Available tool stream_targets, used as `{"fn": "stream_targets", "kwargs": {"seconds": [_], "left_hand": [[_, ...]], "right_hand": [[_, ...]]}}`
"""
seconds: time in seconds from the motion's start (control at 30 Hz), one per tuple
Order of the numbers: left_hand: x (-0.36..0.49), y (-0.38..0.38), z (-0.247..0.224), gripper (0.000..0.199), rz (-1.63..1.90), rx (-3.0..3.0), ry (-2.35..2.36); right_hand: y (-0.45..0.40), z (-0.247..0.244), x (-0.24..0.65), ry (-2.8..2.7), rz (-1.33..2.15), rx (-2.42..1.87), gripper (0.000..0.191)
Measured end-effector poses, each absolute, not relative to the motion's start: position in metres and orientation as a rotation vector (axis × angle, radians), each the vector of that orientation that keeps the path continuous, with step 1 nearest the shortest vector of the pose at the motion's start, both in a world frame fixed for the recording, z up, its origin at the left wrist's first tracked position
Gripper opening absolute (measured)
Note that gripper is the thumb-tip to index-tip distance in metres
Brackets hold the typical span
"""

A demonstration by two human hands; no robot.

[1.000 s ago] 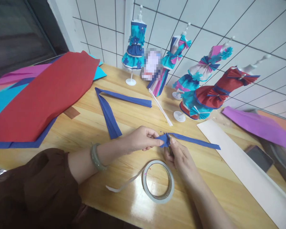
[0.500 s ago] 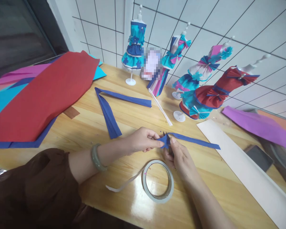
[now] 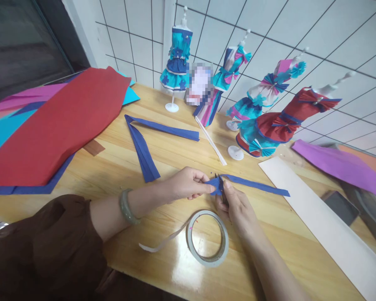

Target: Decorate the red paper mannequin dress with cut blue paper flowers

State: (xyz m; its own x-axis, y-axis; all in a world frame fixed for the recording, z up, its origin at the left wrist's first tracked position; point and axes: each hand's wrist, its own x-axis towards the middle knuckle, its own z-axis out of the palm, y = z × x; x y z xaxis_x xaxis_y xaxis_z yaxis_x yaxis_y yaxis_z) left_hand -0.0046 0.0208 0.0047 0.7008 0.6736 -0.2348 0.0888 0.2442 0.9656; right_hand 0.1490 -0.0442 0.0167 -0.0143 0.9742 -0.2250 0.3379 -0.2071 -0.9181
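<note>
Tape (image 3: 189,240) lay in a pale roll on the wooden table (image 3: 163,267), its loose end curling off to the left. Just beyond the tape, the left hand (image 3: 191,184) pinched a small blue piece (image 3: 217,187) between thumb and fingers. Beyond the tape and slightly right, the right hand (image 3: 238,205) was closed around dark scissors (image 3: 222,184), their blades at the blue piece's right end. A narrow blue strip (image 3: 257,185) stretched farther right of the tape, its end overlapping a long pale sheet (image 3: 316,225). A folded blue strip (image 3: 142,152) lay beyond the tape to the left, a red sheet (image 3: 62,129) farther left. Well beyond the tape stood four small dress forms (image 3: 277,125) in colourful outfits, the nearest mostly red.
</note>
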Motion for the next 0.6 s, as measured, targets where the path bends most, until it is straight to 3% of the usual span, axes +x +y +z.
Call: {"fn": "stream_targets", "kwargs": {"seconds": [0.6], "left_hand": [[-0.0068, 0.0231, 0.0109, 0.024, 0.429, 1.281, 0.745]], "right_hand": [[-0.0447, 0.0168, 0.1518, -1.427, 1.223, -1.592, 0.052]]}}
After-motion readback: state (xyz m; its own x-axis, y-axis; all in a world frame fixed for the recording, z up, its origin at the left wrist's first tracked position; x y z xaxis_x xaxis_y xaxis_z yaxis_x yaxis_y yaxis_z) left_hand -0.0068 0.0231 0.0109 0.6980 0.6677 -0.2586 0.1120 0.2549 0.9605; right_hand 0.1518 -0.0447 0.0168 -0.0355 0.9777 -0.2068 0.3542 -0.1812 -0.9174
